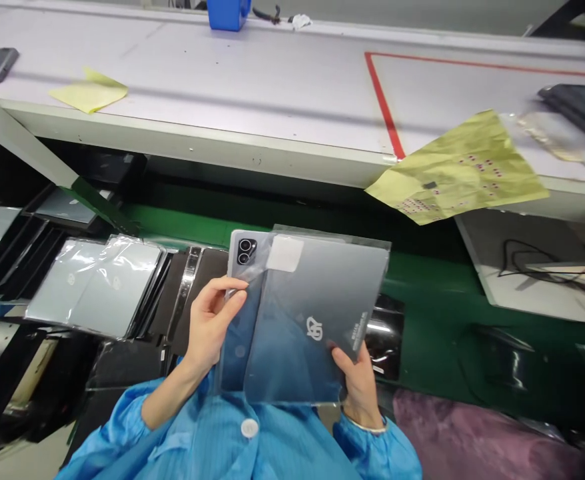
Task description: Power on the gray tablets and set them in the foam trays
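Note:
A slim phone [237, 313] with a dual camera module [245, 251] lies back up, partly covered by a translucent grey plastic sleeve [317, 313] printed with a white logo. My left hand [211, 323] pinches the phone's left edge and the clear film over it, near the camera. At the sleeve's lower right edge, my right hand [358, 383] grips the plastic. A white square label [285, 253] sits on the film near the top. My blue sleeves show at the bottom of the view.
Several plastic-wrapped devices [95, 287] stand in rows to the left. Behind them runs a white bench [222, 80] with a red tape line, a blue container [227, 13] and yellow sheets, one blurred [457, 170]. A green belt [422, 293] lies below it; purple cloth [467, 433] lies lower right.

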### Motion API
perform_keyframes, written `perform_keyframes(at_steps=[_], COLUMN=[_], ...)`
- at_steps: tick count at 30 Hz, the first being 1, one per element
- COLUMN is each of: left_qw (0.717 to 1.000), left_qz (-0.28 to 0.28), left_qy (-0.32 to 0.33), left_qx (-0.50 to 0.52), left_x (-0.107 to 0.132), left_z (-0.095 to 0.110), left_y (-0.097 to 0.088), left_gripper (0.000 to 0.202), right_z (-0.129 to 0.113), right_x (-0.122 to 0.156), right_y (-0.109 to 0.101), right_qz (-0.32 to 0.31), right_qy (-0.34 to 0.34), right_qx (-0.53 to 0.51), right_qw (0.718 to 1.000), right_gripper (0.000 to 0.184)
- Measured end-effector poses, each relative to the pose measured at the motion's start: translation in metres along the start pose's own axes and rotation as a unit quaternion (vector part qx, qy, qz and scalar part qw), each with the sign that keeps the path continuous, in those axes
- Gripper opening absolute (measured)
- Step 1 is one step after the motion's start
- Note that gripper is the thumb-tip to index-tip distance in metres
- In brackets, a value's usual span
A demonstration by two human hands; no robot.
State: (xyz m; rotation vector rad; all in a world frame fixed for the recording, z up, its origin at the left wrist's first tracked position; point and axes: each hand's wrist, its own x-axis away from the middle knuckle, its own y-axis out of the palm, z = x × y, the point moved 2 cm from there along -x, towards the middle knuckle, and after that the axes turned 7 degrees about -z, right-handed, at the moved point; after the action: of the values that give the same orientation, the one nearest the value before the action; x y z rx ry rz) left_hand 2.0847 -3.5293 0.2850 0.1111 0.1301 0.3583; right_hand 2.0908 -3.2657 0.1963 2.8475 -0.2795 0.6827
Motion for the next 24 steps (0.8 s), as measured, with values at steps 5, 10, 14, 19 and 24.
perform_keyframes(at_steps=[5,10,14,19,24], left_qw=[0.999,0.992,0.989,0.988,0.993], left_qz=[-0.035,-0.091,-0.108,-0.112,-0.086], left_qy=[0.009,0.067,0.078,0.072,0.032], left_qx=[-0.018,-0.05,-0.068,-0.081,-0.07], left_x=[0.0,0.0,0.001,0.003,0.004], left_z=[-0.005,-0.008,-0.01,-0.011,-0.006], left_y=[0.004,0.006,0.004,0.001,0.0], left_gripper=[0.037,0.083,0.087,0.089,0.084], right_z=[0.005,0.003,0.0,-0.001,0.0], right_x=[0.011,0.022,0.026,0.028,0.029], right_y=[0.008,0.011,0.012,0.012,0.012], right_qz=[-0.022,-0.008,0.006,-0.007,-0.031], right_qy=[0.003,0.027,0.024,0.01,0.004], right_qx=[0.003,-0.015,-0.016,-0.01,-0.01], right_qw=[1.0,0.999,1.0,1.0,0.999], right_gripper=[0.055,0.059,0.058,0.058,0.054])
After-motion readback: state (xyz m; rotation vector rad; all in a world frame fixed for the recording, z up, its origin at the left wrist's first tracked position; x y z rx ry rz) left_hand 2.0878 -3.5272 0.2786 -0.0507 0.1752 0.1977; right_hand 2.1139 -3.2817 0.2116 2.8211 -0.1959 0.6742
